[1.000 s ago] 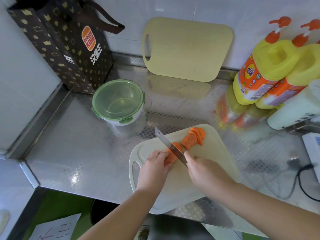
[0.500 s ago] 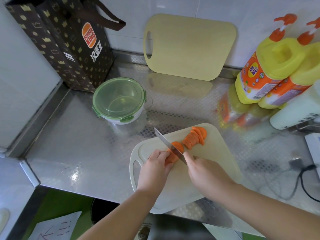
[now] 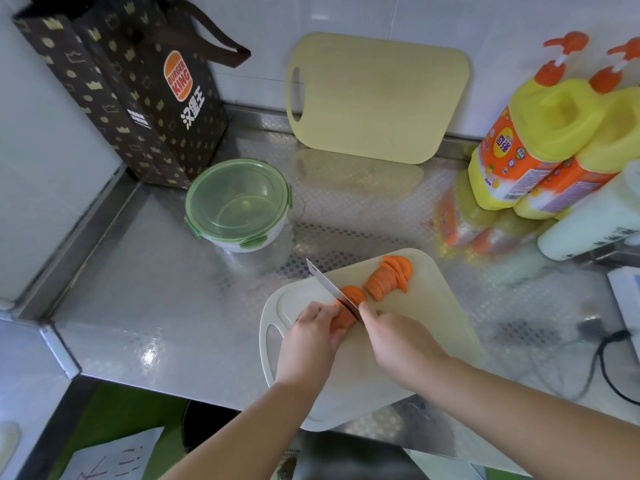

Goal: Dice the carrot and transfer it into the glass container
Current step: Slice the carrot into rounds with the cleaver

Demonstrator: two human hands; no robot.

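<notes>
White cutting board (image 3: 436,317) is our reference, lying on the steel worktop (image 3: 156,289). The carrot (image 3: 348,304) lies on the board's far-left part: an uncut stub under the blade, and a fanned row of half-round slices (image 3: 388,278) toward the board's far edge. The left hand (image 3: 308,341) pinches the stub, fingers curled down onto it just beside the blade. The right hand (image 3: 398,344) is wrapped round the handle of the knife (image 3: 329,285), forefinger reaching toward the blade; the handle itself is hidden. The glass container (image 3: 239,206) stands off the board, beyond its far-left corner, green lid on. We judge slicing is under way and dicing not yet begun. To do this well we would tuck the left fingertips behind the knuckles, walk them back as the stub shortens, cut straight down at even spacing, and stop before the stub gets too short to hold safely. The lid must come off before transfer.
</notes>
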